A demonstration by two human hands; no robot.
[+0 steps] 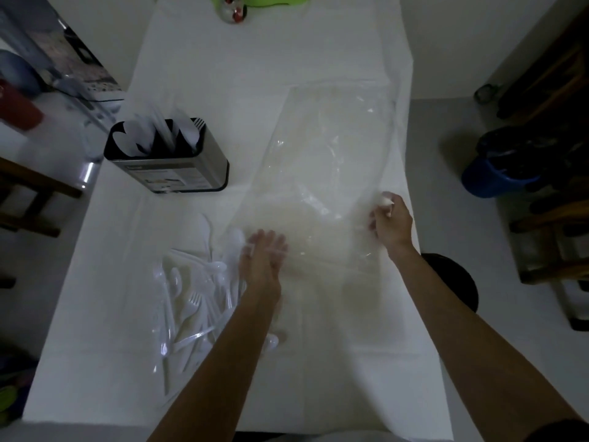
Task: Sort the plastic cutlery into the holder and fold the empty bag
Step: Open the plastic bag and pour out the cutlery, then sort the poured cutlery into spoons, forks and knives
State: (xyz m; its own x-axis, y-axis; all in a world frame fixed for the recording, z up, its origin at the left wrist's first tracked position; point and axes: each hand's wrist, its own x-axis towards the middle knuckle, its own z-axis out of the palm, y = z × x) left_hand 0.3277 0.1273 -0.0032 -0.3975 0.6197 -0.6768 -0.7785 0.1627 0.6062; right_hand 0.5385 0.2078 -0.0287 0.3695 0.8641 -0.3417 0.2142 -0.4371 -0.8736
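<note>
A large clear plastic bag (328, 161) lies spread flat on the white table, right of centre. My left hand (263, 260) rests flat with spread fingers on the bag's near left part. My right hand (390, 221) pinches the bag's right edge between its fingertips. A loose pile of white and clear plastic cutlery (191, 301) lies on the table just left of my left forearm. The dark metal cutlery holder (169, 154) stands further back on the left, with several white pieces upright in its compartments.
The table (223, 74) is covered with a white cloth. A green object and a small red-and-white item (236, 9) sit at the far end. A blue bin (497, 173) stands on the floor to the right. Shelves and a red container are at the left.
</note>
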